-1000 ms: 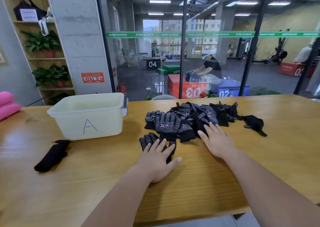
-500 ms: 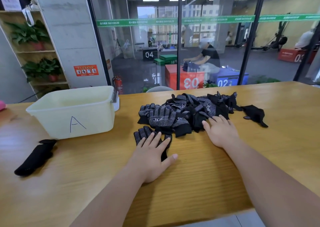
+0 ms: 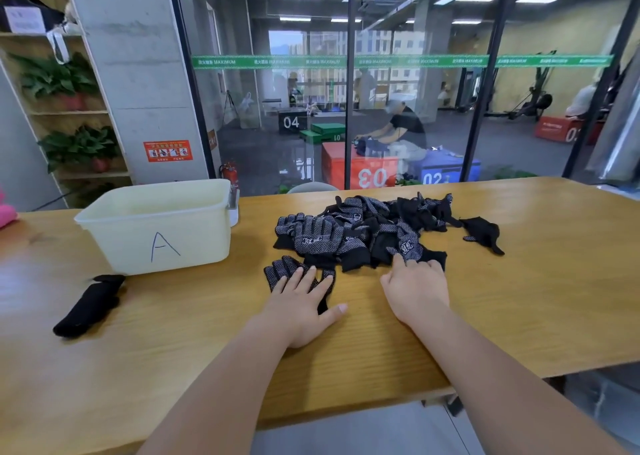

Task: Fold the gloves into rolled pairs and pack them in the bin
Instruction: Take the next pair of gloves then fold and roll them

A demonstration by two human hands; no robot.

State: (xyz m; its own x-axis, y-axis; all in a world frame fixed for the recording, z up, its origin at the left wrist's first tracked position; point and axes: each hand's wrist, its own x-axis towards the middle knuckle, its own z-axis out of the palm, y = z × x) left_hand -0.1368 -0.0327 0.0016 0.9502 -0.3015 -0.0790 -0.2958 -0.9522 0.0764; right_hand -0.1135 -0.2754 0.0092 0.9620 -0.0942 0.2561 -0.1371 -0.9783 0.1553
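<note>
A heap of black gloves with white dots point(image 3: 363, 227) lies in the middle of the wooden table point(image 3: 519, 298). One dotted glove point(image 3: 282, 271) lies flat in front of the heap, and my left hand point(image 3: 303, 302) rests flat on it with fingers straight. My right hand point(image 3: 415, 286) sits at the heap's near edge, its fingertips curling onto a glove there. A cream bin marked "A" point(image 3: 159, 224) stands to the left. A rolled black glove pair point(image 3: 88, 305) lies on the table in front of the bin's left corner.
One loose black glove point(image 3: 483, 232) lies to the right of the heap. A glass wall runs behind the table's far edge. A shelf with plants point(image 3: 69, 83) stands at the far left. The table's near edge is close to my arms.
My right hand's fingers have gone from flat and spread to curled onto a glove at the heap's edge. My left hand has stayed flat on the single glove. The view has shifted slightly.
</note>
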